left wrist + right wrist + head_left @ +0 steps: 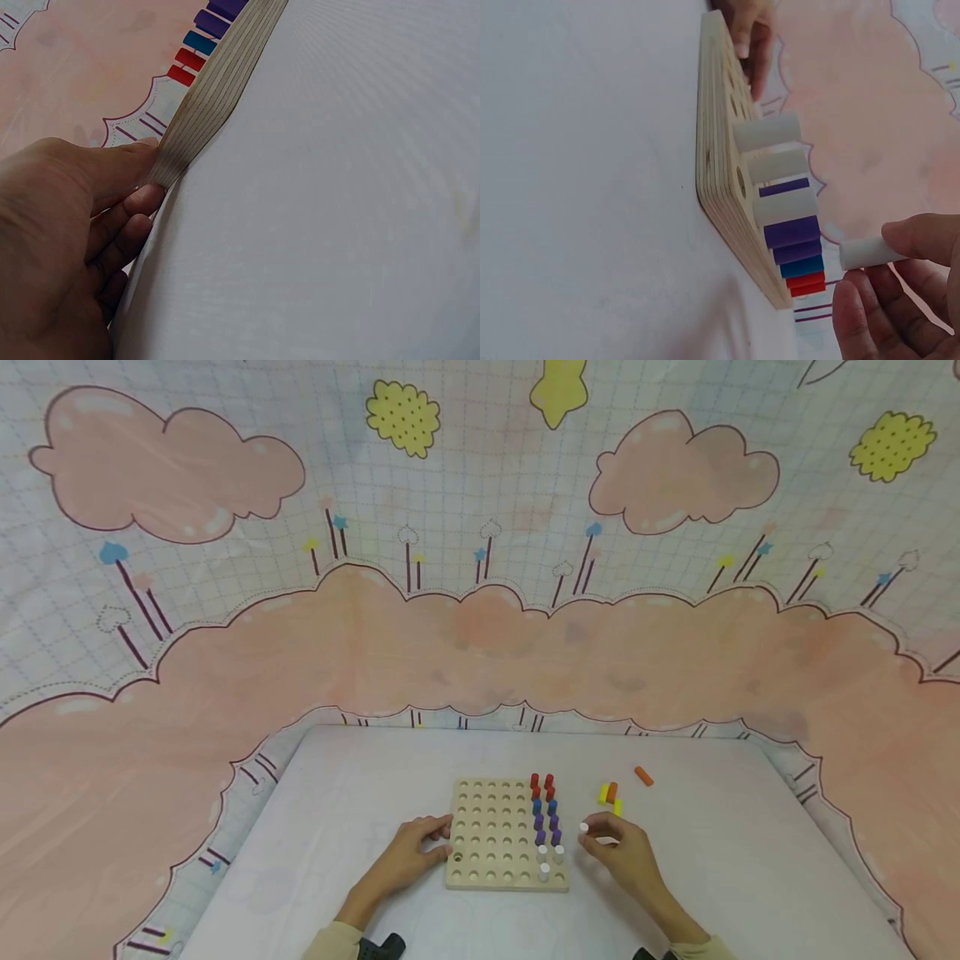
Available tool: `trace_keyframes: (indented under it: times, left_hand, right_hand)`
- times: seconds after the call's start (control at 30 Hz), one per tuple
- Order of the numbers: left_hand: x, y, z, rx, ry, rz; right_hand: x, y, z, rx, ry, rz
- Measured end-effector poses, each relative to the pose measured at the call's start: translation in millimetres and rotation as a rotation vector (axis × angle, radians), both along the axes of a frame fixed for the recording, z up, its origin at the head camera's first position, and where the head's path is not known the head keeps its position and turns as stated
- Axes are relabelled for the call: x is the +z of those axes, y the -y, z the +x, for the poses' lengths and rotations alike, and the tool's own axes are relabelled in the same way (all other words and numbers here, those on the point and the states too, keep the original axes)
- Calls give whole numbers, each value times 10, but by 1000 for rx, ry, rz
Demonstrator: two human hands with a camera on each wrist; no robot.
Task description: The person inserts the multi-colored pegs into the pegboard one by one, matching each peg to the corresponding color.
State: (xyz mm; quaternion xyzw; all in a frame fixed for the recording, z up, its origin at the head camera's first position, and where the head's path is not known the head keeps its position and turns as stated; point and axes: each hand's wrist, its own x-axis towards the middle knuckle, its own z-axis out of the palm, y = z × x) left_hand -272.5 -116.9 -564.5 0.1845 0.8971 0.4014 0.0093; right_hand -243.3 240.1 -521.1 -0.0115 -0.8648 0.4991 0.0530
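Note:
A square wooden pegboard (491, 835) lies on the table. Two columns of pegs stand along its right side: red pegs (535, 780) at the far end, then blue (537, 807), purple (539, 837) and white pegs (544, 872) nearest me. The near right corner hole holds no peg. At the board's left edge my left hand (418, 847) grips the wood with thumb and fingertips. Just right of the board, my right hand (624, 852) pinches a white peg (866, 253) between thumb and fingers, apart from the board.
Beyond my right hand lie loose yellow pegs (603, 793) and orange pegs (643, 776). The white tabletop (300, 852) extends around the board. Behind it hangs a cloth (480, 652) printed with clouds.

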Motion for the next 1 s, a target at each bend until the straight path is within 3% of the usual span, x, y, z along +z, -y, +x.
trace_keyframes:
  times: [0.47,1.0]
  left_hand:
    - [-31,7,-7,-1,-18,9]
    - [-3,3,-3,-5,2,8]
  right_hand:
    - [-9,103,152,24,48,-30]
    - [-74,183,228,64,93,-24]
